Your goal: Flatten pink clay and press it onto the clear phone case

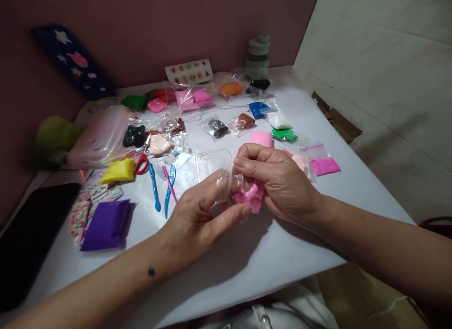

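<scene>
Two hands (197, 201) (282, 178) hold one pink lump (251, 199), apparently partly wrapped.

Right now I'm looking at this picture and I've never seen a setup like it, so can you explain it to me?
There's no machine here, only a person's bare left hand and right hand. The one picture comes from a camera worn on the head, looking forward and down. Together the hands hold a pink piece, soft-looking, with some clear plastic. On the white table lie a purple packet, a yellow packet, slim blue tools and small coloured bags. A bottle stands at the back.
</scene>
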Demonstrator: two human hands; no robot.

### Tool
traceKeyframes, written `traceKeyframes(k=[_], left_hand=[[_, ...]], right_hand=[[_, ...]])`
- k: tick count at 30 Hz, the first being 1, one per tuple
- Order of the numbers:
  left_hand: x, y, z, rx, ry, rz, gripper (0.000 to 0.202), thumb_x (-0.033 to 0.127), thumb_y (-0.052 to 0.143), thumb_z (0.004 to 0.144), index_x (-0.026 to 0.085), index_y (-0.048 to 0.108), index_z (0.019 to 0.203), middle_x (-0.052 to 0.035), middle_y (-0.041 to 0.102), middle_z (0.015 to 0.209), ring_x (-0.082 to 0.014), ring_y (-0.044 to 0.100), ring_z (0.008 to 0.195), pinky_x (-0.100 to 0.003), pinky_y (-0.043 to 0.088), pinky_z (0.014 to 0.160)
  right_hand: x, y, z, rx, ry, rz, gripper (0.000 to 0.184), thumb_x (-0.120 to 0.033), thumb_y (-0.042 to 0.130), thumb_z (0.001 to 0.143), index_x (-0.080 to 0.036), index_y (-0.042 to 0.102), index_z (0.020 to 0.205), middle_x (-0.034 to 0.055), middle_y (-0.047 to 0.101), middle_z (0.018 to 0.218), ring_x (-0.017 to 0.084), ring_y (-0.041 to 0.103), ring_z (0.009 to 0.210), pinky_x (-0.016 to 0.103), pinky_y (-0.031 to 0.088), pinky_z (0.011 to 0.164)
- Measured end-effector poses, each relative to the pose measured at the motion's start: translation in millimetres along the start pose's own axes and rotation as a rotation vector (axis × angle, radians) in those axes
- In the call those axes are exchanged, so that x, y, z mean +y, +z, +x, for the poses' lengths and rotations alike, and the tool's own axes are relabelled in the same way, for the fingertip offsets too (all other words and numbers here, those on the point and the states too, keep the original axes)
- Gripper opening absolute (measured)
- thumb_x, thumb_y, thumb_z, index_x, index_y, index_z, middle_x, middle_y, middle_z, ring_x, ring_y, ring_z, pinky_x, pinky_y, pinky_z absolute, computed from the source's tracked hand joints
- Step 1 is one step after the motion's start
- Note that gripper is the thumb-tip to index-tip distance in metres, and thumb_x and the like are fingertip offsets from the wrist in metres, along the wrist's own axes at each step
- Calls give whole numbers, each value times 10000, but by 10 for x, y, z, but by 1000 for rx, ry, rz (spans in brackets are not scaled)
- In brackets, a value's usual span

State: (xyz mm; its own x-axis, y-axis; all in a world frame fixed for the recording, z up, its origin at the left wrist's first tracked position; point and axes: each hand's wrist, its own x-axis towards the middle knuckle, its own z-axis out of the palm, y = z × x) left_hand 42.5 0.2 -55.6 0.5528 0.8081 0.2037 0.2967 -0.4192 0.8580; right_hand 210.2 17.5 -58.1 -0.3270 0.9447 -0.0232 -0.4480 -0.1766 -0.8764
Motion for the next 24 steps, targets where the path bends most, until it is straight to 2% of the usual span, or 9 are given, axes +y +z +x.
traceKeyframes(k=[4,7,11,13,16,19,21,24], left_hand=[[5,8,-41,89,58,99,107,198,611,923,211,666,1014,-19,662,893,-142,626,803,-261,495,708],[18,8,-68,109,31,123,172,187,611,918,202,676,1076,-29,678,913,-142,639,812,-258,498,719],[36,7,-48,35,-97,-27,189,195,616,913,193,701,1082,-38,686,955,-150,646,850,-253,509,735],[35,10,-21,2,-117,-90,200,180,614,912,203,700,1091,-30,687,967,-150,645,876,-259,514,774],[16,0,10,-32,-58,-73,206,173,604,915,198,680,1105,-33,690,980,-158,642,891,-279,515,794],[6,-57,1,-48,72,94,160,156,587,919,181,683,1045,-42,671,939,-157,628,859,-273,502,749],[22,-119,-31,-9,121,139,158,154,602,909,184,682,1043,-41,663,949,-150,626,862,-256,499,729],[61,-210,-85,141,46,52,172,181,581,939,228,678,1073,-13,676,981,-120,623,872,-219,497,743]], right_hand=[[-10,-14,18,-48,47,99,281,-239,760,807,-147,533,670,-55,503,600,55,472,529,172,385,499],[-2,-46,26,-105,61,114,222,-196,733,831,-135,564,703,-46,533,642,45,489,556,158,394,525],[10,-58,31,-103,71,122,261,-201,739,829,-143,527,690,-57,487,616,46,458,544,163,383,519],[13,-47,31,-87,65,116,303,-223,752,818,-150,498,670,-65,458,591,49,436,531,170,375,516],[12,-37,33,-68,44,54,305,-246,763,812,-152,506,678,-61,479,606,55,443,545,181,373,529],[-8,-53,45,-53,-12,-58,296,-284,754,833,-156,527,694,-53,489,641,62,447,572,189,363,539],[-33,-76,62,-58,-74,-147,296,-300,738,853,-158,533,693,-51,483,656,64,432,586,194,357,550],[-70,-115,88,-58,-167,-266,273,-288,715,877,-155,560,698,-40,497,689,69,431,622,199,365,588]])
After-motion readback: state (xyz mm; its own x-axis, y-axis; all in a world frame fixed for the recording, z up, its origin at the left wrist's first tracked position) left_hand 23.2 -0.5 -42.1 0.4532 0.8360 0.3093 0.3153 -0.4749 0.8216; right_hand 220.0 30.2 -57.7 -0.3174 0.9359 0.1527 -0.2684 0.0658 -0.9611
